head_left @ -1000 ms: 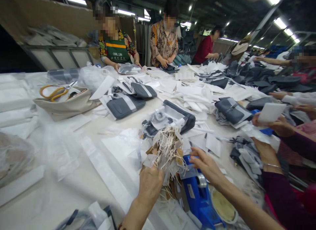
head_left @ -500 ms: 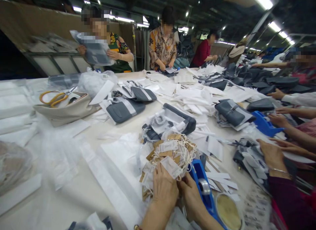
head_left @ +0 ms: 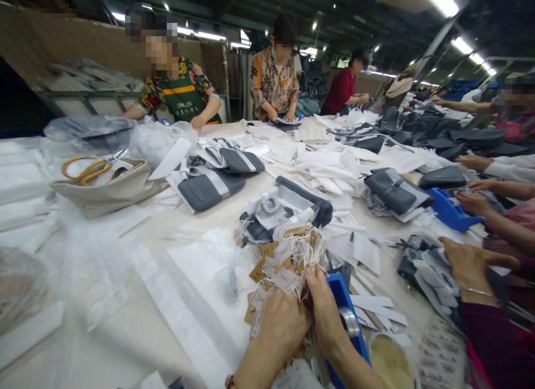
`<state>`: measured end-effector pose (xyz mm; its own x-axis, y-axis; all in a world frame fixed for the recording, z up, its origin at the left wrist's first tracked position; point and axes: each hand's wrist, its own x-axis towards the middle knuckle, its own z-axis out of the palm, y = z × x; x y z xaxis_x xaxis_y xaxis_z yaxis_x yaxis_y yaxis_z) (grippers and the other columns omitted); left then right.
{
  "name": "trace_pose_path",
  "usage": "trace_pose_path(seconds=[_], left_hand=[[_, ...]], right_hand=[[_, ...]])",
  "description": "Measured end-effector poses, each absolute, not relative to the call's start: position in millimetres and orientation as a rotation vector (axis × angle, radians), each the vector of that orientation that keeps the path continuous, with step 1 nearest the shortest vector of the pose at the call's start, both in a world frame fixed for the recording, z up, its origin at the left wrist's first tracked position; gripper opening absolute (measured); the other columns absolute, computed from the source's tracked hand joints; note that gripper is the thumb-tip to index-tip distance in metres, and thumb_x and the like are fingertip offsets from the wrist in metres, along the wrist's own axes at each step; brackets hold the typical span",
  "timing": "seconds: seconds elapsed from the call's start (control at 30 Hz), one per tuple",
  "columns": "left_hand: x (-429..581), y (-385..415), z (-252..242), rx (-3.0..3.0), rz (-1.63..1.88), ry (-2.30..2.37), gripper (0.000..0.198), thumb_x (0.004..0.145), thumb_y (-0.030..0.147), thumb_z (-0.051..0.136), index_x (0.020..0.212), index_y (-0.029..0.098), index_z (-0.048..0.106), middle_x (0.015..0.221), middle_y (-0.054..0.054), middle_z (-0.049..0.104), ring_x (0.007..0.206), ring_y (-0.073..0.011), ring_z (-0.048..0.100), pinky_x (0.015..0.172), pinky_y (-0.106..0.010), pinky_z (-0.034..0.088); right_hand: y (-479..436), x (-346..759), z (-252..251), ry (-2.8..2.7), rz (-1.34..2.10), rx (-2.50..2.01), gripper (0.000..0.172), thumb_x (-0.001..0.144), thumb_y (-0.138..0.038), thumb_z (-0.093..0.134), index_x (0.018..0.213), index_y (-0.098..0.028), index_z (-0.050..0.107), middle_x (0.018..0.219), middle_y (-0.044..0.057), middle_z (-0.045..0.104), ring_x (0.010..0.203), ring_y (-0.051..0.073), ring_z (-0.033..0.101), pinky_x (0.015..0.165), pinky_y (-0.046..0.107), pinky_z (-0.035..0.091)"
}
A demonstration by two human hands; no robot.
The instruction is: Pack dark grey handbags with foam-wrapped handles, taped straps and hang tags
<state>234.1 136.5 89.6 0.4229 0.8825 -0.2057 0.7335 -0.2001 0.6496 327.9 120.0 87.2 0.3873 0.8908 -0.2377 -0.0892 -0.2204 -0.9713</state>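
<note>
At the near middle of the table a bunch of hang tags (head_left: 271, 266), brown card and clear sleeves with white strings, is between my two hands. My left hand (head_left: 281, 322) is closed into the near side of the bunch, its fingertips hidden among the tags. My right hand (head_left: 326, 308) pinches at the white strings from the right, thumb uppermost. Right beside it stands a blue tape dispenser (head_left: 340, 291) with a roll of clear tape. Just beyond the tags lies a dark grey bag (head_left: 303, 199) with white wrapping paper in it.
Yellow-handled scissors (head_left: 86, 170) rest in a beige pouch (head_left: 106, 191) at the left. Several wrapped grey bags (head_left: 211, 188) and white paper sheets (head_left: 317, 160) cover the far table. A round tub (head_left: 390, 361) stands near right. A co-worker's hand (head_left: 470, 266) works close by.
My right hand has risen to the strings, and the bunch looks more gathered. Across the table, a co-worker has lowered a plastic-wrapped grey bag onto the tabletop at the left.
</note>
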Motion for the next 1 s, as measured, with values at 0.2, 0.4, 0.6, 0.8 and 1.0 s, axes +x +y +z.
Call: trace_pose_path(seconds=[0.2,0.4,0.6,0.8,1.0], left_hand=[[240.3,152.9,109.5,1.798,0.55,1.145,0.044,0.077,0.014,0.045,0.117,0.018,0.062,0.117,-0.014,0.064,0.119,-0.0299,0.053,0.104,-0.046,0.035],[207.6,171.4,77.0,0.705,0.712,0.799,0.056,0.058,0.018,0.062,0.113,0.01,0.06,0.087,-0.008,0.072,0.08,-0.027,0.067,0.077,-0.039,0.053],[171.8,169.8,50.3,0.74,0.824,1.051,0.055,0.066,0.037,0.07,0.113,0.01,0.058,0.1,-0.012,0.07,0.093,-0.027,0.066,0.086,-0.039,0.05],[189.4,161.3,30.4,1.249,0.811,1.371,0.05,0.081,0.036,0.047,0.123,0.008,0.045,0.132,-0.019,0.051,0.126,-0.0263,0.046,0.108,-0.041,0.031],[163.7,131.2,51.9,1.454,0.627,1.43,0.061,0.07,0.018,0.061,0.129,0.011,0.043,0.134,-0.016,0.051,0.126,-0.0259,0.045,0.107,-0.041,0.035]], right_hand=[[121.5,313.8,93.0,-0.739,0.993,-1.517,0.068,0.088,-0.059,0.038,0.144,-0.022,0.027,0.151,0.005,0.031,0.137,0.021,0.029,0.115,0.04,0.019],[119.9,303.5,98.8,-0.922,1.056,-1.749,0.082,0.081,-0.066,0.04,0.145,-0.018,0.029,0.153,0.007,0.023,0.142,0.025,0.015,0.116,0.045,0.012],[91.1,304.7,69.2,-1.443,0.803,-1.859,0.056,0.087,-0.046,0.047,0.139,-0.025,0.043,0.155,0.004,0.019,0.141,0.029,0.016,0.114,0.052,0.015],[94.8,307.3,31.0,-1.627,0.618,-1.969,0.055,0.086,-0.033,0.04,0.135,-0.009,0.045,0.15,0.019,0.027,0.139,0.034,0.023,0.111,0.057,0.024],[87.7,319.0,66.1,-1.736,0.328,-1.854,0.05,0.088,-0.042,0.039,0.126,-0.012,0.051,0.135,0.021,0.046,0.126,0.034,0.042,0.103,0.057,0.034]])
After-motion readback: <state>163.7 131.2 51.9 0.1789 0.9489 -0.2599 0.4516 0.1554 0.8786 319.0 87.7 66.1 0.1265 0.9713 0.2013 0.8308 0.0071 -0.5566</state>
